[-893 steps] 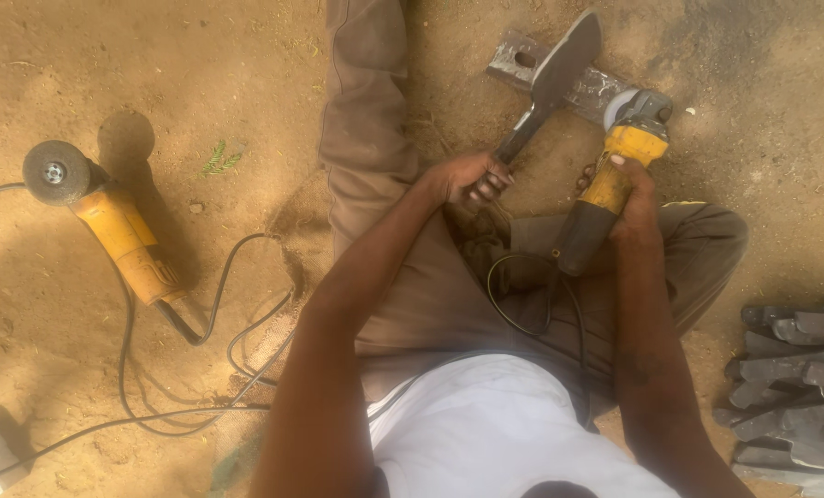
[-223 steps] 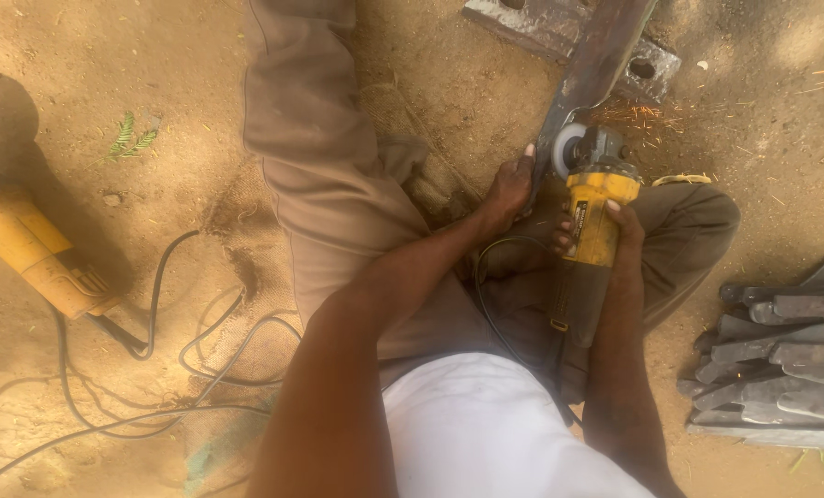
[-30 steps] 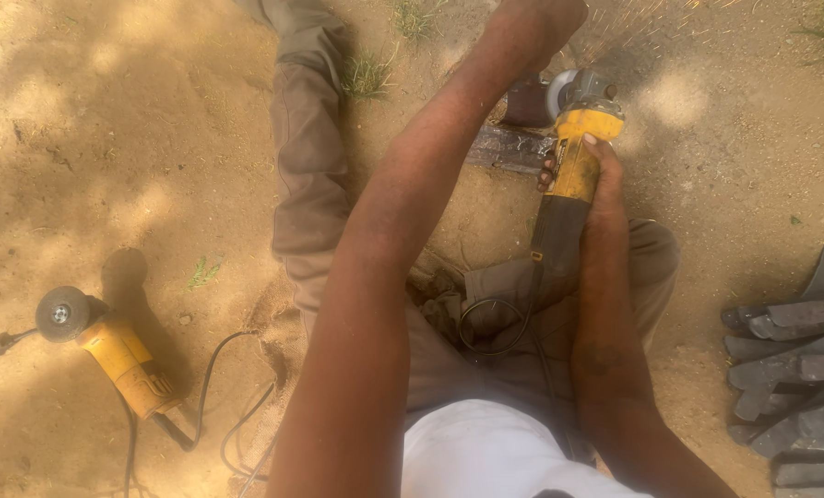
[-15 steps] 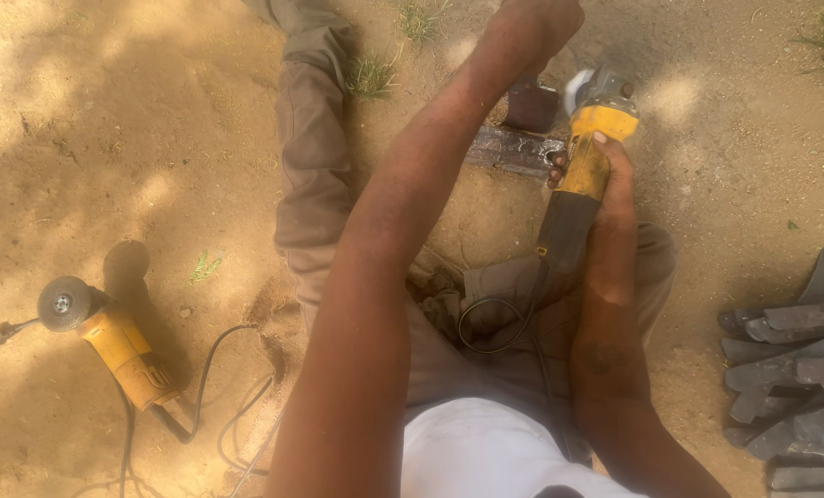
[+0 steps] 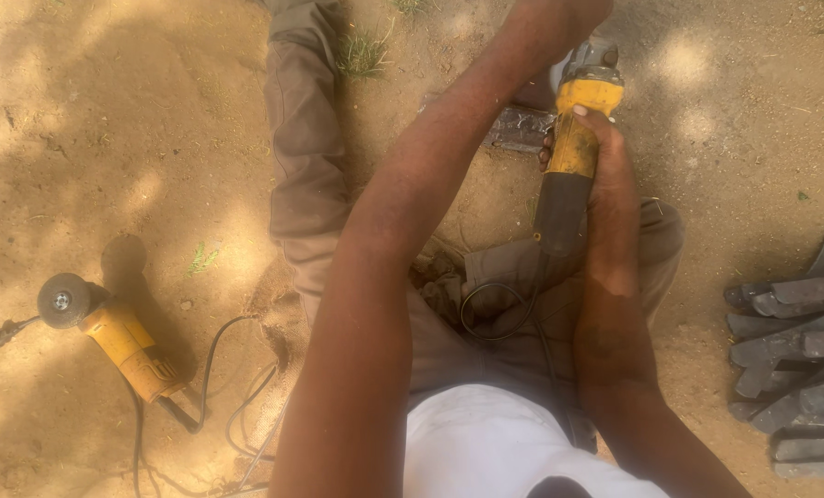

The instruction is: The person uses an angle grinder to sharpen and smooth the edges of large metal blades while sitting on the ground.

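Bare sandy ground (image 5: 107,120) in dappled sunlight, with sparse grass tufts (image 5: 364,53).

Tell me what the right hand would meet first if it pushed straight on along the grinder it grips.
Likely the grey metal piece on the ground: the right hand points the yellow angle grinder up-frame toward it, though depth is unclear.

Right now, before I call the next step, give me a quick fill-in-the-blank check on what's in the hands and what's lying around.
1. The right hand grips the body of a ____ angle grinder.
2. A second grinder lies on the sandy ground to the person's ____ side.
3. The stack of dark metal blades lies on the person's ____ side.
4. The left hand reaches toward the top edge of the view, past the metal piece that lies on the ____.

Missing words: yellow; left; right; ground
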